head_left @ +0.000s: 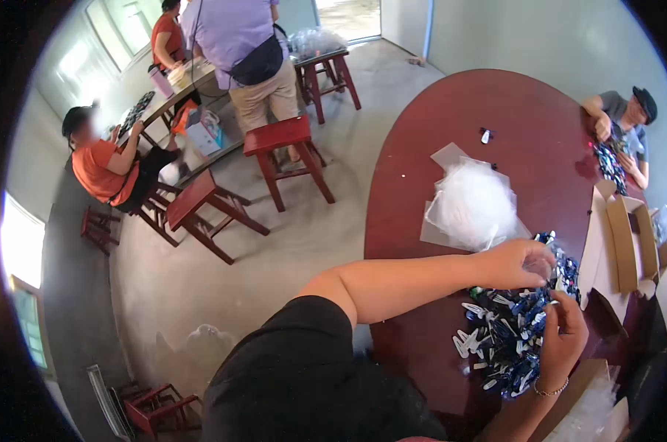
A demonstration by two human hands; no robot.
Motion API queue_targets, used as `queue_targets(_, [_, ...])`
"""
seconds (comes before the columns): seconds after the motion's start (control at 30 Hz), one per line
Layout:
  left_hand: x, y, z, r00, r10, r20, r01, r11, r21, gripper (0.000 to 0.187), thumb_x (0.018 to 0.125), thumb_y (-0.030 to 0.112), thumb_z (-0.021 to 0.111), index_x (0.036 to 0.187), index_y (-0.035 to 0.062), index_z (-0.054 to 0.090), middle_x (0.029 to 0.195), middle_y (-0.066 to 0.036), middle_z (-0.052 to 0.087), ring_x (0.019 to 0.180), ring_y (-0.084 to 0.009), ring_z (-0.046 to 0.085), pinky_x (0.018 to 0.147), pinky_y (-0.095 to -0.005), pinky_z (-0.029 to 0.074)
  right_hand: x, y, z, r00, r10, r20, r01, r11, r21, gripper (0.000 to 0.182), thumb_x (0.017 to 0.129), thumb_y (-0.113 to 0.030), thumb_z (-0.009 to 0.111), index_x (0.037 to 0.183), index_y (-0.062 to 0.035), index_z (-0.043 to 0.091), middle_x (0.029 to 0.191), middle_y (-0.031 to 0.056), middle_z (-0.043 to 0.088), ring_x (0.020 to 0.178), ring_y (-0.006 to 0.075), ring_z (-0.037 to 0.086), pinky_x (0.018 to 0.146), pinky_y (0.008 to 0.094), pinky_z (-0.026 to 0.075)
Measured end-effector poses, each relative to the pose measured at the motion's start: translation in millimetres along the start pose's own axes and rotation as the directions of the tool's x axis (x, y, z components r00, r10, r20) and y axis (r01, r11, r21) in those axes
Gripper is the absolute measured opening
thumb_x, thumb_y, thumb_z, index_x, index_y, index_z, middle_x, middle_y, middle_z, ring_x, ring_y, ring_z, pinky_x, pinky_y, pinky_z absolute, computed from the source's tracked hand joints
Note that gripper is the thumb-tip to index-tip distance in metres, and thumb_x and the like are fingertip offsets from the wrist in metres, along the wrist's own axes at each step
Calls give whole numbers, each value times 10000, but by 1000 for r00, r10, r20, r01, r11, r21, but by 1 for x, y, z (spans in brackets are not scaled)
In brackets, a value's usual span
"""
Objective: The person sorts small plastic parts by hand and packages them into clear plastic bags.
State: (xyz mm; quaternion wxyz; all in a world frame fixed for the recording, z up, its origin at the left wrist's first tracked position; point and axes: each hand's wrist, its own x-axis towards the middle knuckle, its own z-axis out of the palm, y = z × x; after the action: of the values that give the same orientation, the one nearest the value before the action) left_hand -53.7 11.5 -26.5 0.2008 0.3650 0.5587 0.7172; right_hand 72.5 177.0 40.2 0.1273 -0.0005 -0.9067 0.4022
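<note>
While both hands pinch clips, left hand (pixel 521 264) at 12, right hand (pixel 562 331) at 3 of clip pile (pixel 507 335); best lifted singly off worktop (pixel 429 184).

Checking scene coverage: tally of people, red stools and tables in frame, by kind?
People besides the wearer: 4 (orange shirt, lilac shirt, red top, dark cap)
Red stools: 6, first one
Tables: 2, round red table, far worktable
Total: 12

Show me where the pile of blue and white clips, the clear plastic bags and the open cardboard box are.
pile of clips (pixel 507 335), head view, middle of the heap.
clear plastic bags (pixel 472 205), head view, top bag's centre.
cardboard box (pixel 622 243), head view, inner wall.
</note>
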Motion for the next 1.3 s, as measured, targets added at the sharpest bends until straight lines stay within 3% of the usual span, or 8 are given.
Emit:
queue_targets(0.1, [5, -7, -6, 985, 85, -149, -67, 990, 122, 342, 845, 79, 688, 1163, 11, 583, 1048, -93, 672, 1003, -161, 640, 915, -322, 506, 2, -5, 10, 942, -217, 258, 288, 914, -285, 490, 716, -62, 773, 1173, 11, 611, 1159, 214, 622, 1090, 365, 588, 962, 422, 455])
queue_targets(0.2, [7, -11, -10, 985, 44, -169, -27, 995, 101, 326, 843, 83, 683, 1147, 7, 592, 1045, -105, 677, 1022, -169, 643, 924, -332, 509, -2, -8, 25, 894, -80, 442, 285, 861, -421, 775, 662, -197, 829, 1336, -21, 487, 1444, 228, 398, 1342, 410, 351, 1113, 474, 291])
queue_targets(0.6, [6, -13, -8, 987, 20, -162, 4, 989, 145, 341, 842, 81, 681, 1138, -56, 581, 1146, -153, 664, 1080, -212, 642, 959, -344, 506, 11, 32, 37, 960, -201, 195, 279, 740, -612, 532, 764, -113, 704, 1250, -2, 516, 1503, 231, 310, 1399, 429, 263, 1132, 516, 243])
queue_targets(0.97, [8, -16, -11, 982, 41, -186, 27, 938, 347, 362, 825, 197, 725, 1131, 29, 628, 1106, -118, 684, 1044, -206, 648, 925, -376, 510, 22, 75, 10, 974, -216, -74, 127, 781, -612, 288, 832, -77, 610, 1083, 57, 565, 1022, 259, 599, 972, 440, 565, 857, 468, 464])
queue_targets(1.0, [7, -21, -10, 978, 46, -204, 24, 943, 331, 364, 826, 214, 725, 1135, 44, 635, 1101, -108, 686, 1038, -202, 648, 917, -380, 511, 24, 71, 2, 999, -20, -32, -4, 794, -608, 257, 845, -82, 612, 1074, 30, 580, 967, 232, 615, 902, 426, 588, 792, 449, 484])
queue_targets(1.03, [4, -12, -11, 980, -20, -198, 87, 938, 335, 349, 836, 197, 714, 1143, 51, 637, 1092, -103, 686, 1031, -196, 648, 918, -359, 510, 23, 71, 3, 983, -152, -99, 55, 769, -637, 211, 863, -95, 616, 1048, 5, 597, 912, 203, 635, 837, 395, 614, 746, 417, 494])
queue_targets(1.13, [3, -3, -12, 984, -17, -176, 81, 929, 360, 300, 867, 127, 682, 1141, 22, 622, 1093, -94, 678, 1046, -166, 636, 927, -323, 509, 22, 65, -4, 985, -91, -146, 33, 934, -356, 142, 851, -83, 656, 964, 0, 635, 893, 193, 657, 799, 295, 653, 738, 347, 498])
queue_targets(1.3, [1, -1, -10, 984, -85, -154, 118, 968, 221, 269, 874, 108, 682, 1126, 32, 624, 1098, -58, 664, 1073, -151, 620, 917, -324, 513, 22, 57, -9, 973, -160, -165, 112, 957, -266, 124, 863, -97, 660, 896, 20, 640, 866, 149, 680, 779, 258, 649, 735, 325, 497])
